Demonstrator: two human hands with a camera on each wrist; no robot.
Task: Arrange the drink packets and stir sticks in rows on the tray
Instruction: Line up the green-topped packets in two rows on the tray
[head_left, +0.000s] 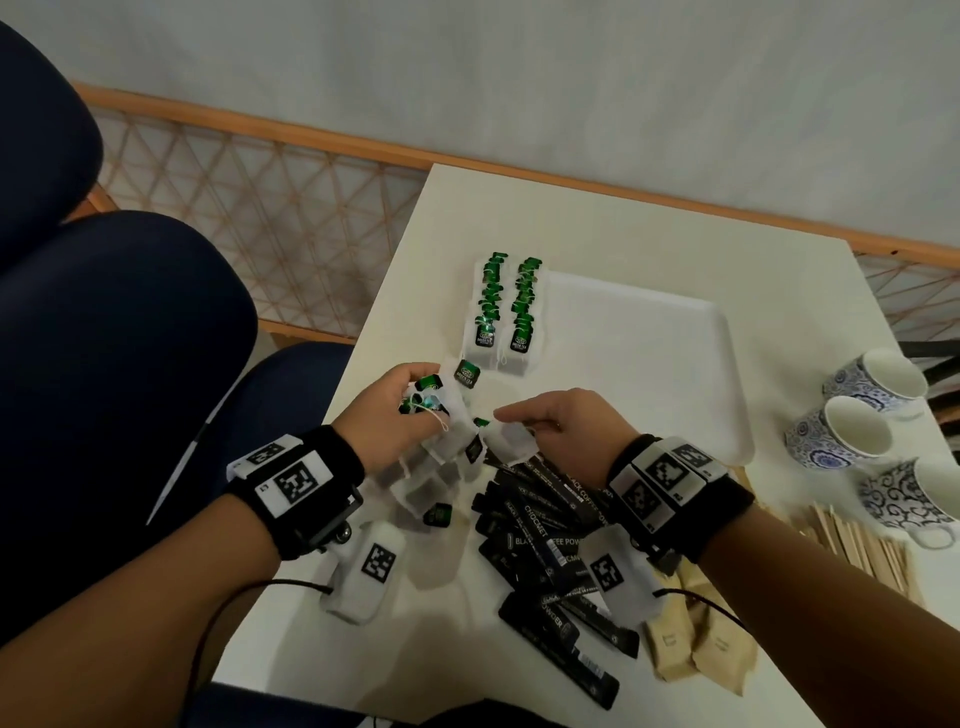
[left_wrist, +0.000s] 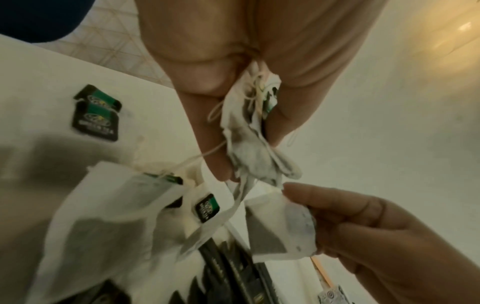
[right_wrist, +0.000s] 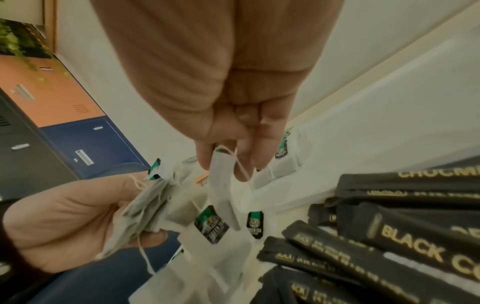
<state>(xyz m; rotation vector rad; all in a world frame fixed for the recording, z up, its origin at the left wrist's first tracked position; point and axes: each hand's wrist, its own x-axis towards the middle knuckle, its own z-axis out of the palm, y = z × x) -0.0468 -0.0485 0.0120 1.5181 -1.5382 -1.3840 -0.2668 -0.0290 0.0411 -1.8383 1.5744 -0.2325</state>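
Note:
Two rows of green-tagged tea bags (head_left: 506, 312) lie on the left side of the white tray (head_left: 649, 332). Just in front of the tray, my left hand (head_left: 421, 402) grips a bunch of tea bags (left_wrist: 249, 148) with tangled strings. Close to its right, my right hand (head_left: 511, 418) pinches one tea bag (head_left: 511, 441) by its top edge (right_wrist: 221, 170). More loose tea bags (head_left: 431, 478) lie under both hands. Black coffee sachets (head_left: 540, 525) are piled below my right wrist. Wooden stir sticks (head_left: 857, 540) lie at the right.
Three patterned cups (head_left: 878, 384) lie on their sides at the table's right edge. Brown paper packets (head_left: 696, 639) sit near the front. Dark blue chairs (head_left: 119, 322) stand left of the table. A wooden lattice panel (head_left: 270, 208) runs behind.

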